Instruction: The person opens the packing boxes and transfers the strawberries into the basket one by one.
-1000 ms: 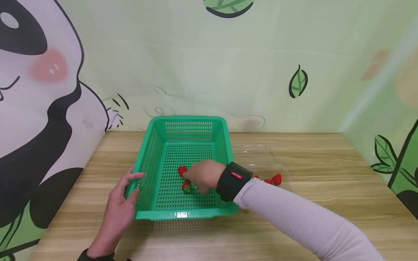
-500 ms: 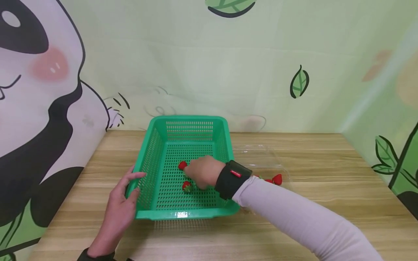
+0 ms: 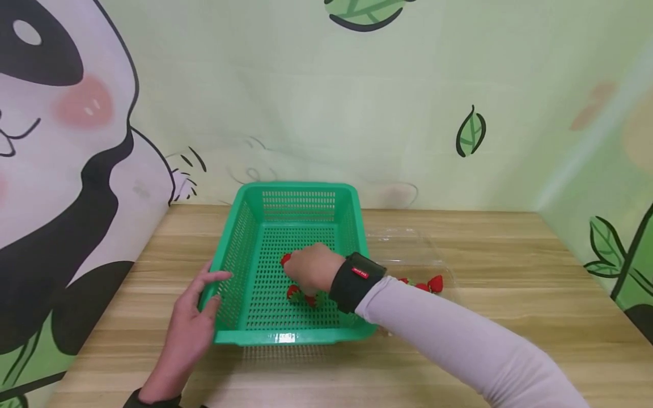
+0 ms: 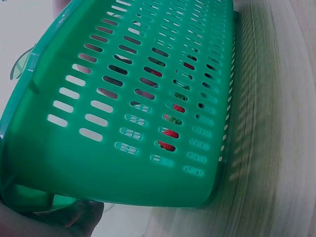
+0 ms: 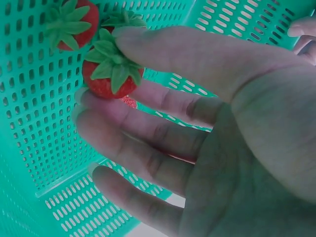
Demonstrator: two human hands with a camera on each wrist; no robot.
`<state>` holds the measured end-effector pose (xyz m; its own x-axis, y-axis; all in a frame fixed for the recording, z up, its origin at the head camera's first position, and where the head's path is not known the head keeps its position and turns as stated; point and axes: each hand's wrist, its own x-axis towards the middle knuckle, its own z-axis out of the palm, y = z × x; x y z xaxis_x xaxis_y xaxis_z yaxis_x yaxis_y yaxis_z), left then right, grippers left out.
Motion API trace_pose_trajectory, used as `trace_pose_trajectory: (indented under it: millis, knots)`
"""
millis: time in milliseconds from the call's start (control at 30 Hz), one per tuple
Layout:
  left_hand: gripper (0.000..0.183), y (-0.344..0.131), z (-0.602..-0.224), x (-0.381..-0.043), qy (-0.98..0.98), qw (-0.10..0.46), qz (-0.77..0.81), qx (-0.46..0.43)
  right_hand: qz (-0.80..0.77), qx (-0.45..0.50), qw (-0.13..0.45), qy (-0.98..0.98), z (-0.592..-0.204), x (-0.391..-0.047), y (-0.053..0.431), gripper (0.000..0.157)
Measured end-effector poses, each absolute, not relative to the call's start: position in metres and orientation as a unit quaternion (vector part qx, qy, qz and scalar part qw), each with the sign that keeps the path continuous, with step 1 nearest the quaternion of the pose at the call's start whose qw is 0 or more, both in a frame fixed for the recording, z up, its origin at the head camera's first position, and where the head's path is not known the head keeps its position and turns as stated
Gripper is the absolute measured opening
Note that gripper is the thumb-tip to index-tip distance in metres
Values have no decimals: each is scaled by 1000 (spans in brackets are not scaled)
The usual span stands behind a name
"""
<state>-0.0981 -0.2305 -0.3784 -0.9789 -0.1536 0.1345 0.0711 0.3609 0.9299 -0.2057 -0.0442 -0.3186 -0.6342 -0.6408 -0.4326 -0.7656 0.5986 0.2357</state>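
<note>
A green slotted plastic basket (image 3: pixel 278 338) stands on the wooden table, with its side wall filling much of the left wrist view. My left hand (image 3: pixel 191 320) grips its left rim, fingers curled over the edge. Inside the basket is my right hand (image 3: pixel 313 269). Seen from the right wrist, its thumb and fingers pinch a red strawberry (image 5: pixel 106 84) with green leaves. Another strawberry (image 5: pixel 81 24) lies just beyond it, and others are partly hidden behind the hand. In the head view, two strawberries (image 3: pixel 293 293) show on the basket floor below the hand.
A clear plastic box (image 3: pixel 408 246) sits right of the basket, its lid folded back. Several strawberries (image 3: pixel 435 284) lie in it, partly covered by the right sleeve (image 3: pixel 449 323). Behind the table (image 3: pixel 490 249) hangs a printed panda backdrop (image 3: pixel 316 113).
My right hand has shifted slightly up inside the basket, and a strawberry by its fingertips moved away from me. Another strawberry now shows below the hand. The left hand keeps its hold.
</note>
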Motion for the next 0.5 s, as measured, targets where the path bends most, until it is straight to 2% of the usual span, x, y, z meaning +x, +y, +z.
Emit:
trace_pose_trajectory:
  millis: [233, 500]
  knots:
    - [37, -229, -378, -99, -826, 100, -555, 22, 201, -408, 135, 880, -323, -205, -44, 13]
    - [38, -230, -378, -98, -826, 102, -554, 18, 212, -402, 134, 881, -329, -206, -50, 11]
